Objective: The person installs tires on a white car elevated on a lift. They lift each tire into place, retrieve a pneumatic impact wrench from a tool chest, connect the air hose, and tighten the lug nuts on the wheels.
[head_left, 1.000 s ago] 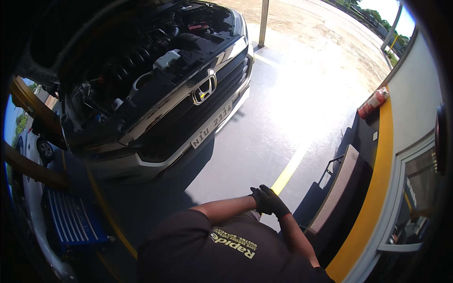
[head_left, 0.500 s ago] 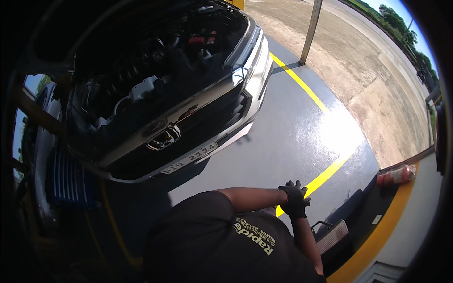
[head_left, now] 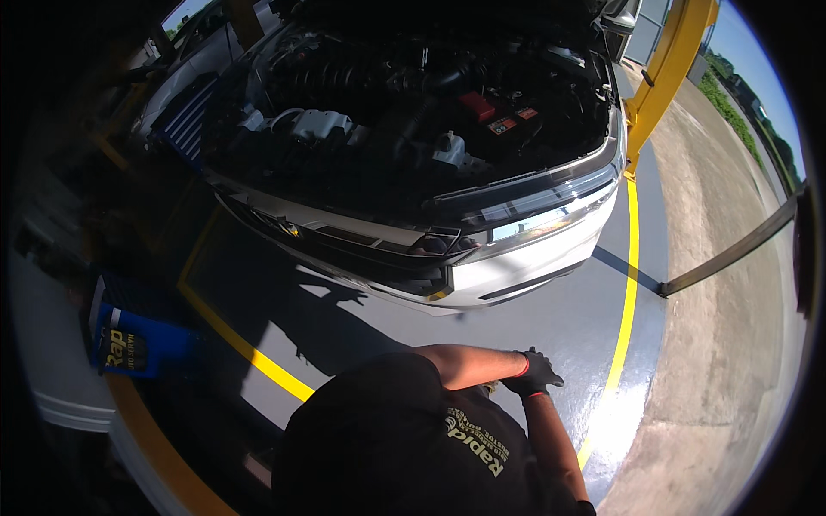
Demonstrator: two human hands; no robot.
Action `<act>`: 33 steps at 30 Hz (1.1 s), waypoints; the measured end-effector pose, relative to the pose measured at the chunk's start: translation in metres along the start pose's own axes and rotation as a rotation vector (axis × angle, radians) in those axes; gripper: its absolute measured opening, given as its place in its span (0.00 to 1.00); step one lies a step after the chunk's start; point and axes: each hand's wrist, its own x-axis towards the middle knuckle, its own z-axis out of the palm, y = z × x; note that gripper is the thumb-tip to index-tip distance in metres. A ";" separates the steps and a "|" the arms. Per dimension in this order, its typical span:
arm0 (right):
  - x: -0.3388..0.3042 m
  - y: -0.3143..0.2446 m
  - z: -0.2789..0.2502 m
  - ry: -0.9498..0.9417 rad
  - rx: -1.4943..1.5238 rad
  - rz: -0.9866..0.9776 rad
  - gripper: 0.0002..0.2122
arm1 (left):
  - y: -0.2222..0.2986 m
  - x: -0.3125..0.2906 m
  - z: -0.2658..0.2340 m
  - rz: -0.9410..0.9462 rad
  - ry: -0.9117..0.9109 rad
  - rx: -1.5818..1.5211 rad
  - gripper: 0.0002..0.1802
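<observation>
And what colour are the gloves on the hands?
The gloves are black, edged in red; the head view shows it best.

A car workshop — open-bonneted car, yellow post, painted floor lines.

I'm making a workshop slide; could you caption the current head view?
Black-gloved hands overlap in front of a white car with its engine bay exposed, a yellow post standing beside it.

Black-gloved hands touch, both forearms angled together.
</observation>
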 end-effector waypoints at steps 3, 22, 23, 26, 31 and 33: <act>0.034 0.094 -0.030 -0.089 0.074 -0.077 0.25 | 0.059 0.070 -0.038 -0.043 0.086 -0.088 0.41; 0.250 0.580 -0.370 -0.137 1.264 -0.075 0.33 | 0.247 0.419 -0.373 0.356 0.787 -0.469 0.50; 0.281 0.564 -0.403 -0.107 1.422 -0.214 0.33 | 0.261 0.408 -0.398 0.442 0.840 -0.507 0.52; 0.362 0.520 -0.478 -0.229 1.420 -0.453 0.48 | 0.286 0.368 -0.470 0.534 1.158 -0.362 0.55; 0.467 0.459 -0.520 -0.472 1.423 -0.747 0.52 | 0.264 0.321 -0.564 0.525 1.228 -0.291 0.58; 0.510 0.444 -0.539 -0.603 1.300 -0.899 0.51 | 0.253 0.307 -0.600 0.518 1.176 -0.256 0.57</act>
